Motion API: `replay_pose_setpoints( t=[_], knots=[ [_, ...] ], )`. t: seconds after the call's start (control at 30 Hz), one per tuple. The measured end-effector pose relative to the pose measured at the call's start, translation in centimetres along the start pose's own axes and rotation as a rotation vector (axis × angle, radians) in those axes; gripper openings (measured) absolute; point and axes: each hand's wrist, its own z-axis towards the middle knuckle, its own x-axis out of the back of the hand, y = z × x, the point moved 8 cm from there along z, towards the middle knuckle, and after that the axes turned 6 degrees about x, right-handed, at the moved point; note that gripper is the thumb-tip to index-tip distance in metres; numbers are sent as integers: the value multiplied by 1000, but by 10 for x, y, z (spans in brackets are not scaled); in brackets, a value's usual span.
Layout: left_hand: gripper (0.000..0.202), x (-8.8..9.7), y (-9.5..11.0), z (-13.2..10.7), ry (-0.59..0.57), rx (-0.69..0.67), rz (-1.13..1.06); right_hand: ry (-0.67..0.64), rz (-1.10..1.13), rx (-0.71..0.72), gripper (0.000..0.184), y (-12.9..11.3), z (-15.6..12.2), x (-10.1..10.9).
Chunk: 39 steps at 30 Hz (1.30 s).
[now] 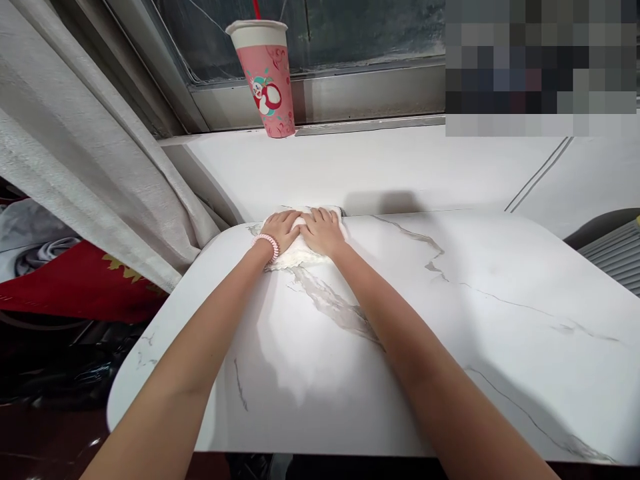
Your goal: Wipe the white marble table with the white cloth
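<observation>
Both my hands press side by side on a white cloth (300, 253) at the far edge of a white marble-patterned table (450, 320). My left hand (283, 227) lies flat on the cloth's left part, fingers stretched out, a pink coiled band on its wrist. My right hand (324, 230) rests flat on the cloth's right part, fingers extended toward the wall. The two hands touch each other. Most of the cloth is hidden under them.
A pink paper cup (266, 77) with a white lid and red straw stands on the white windowsill (375, 167) behind the table. A grey curtain (75, 147) hangs at the left. Red fabric (75, 283) lies below it. A grey slatted object (617, 257) sits at the right edge.
</observation>
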Motion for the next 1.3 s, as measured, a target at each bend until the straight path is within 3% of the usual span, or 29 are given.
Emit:
replay_pose_setpoints(
  t=[0.17, 0.37, 0.47, 0.67, 1.03, 1.13, 1.3],
  knots=[
    [50, -2, 23, -2, -22, 70, 36, 3, -3, 31, 45, 15, -8, 10],
    [52, -9, 95, 2, -43, 51, 18, 10, -36, -21, 47, 64, -45, 41],
    [52, -9, 116, -4, -57, 35, 8, -3, -94, -69, 49, 72, -65, 49],
    [51, 0, 129, -47, -56, 4, 22, -27, -226, -69, 52, 44, -106, 50],
    [52, 28, 171, -197, 52, -52, 32, -8, -226, 84, 53, -36, -237, 68],
    [52, 30, 185, -214, 61, -57, 29, -22, -213, 110, 53, -38, -255, 74],
    [53, 25, 213, -209, 38, -57, -8, -30, -197, 120, 51, -16, -268, 89]
  ],
)
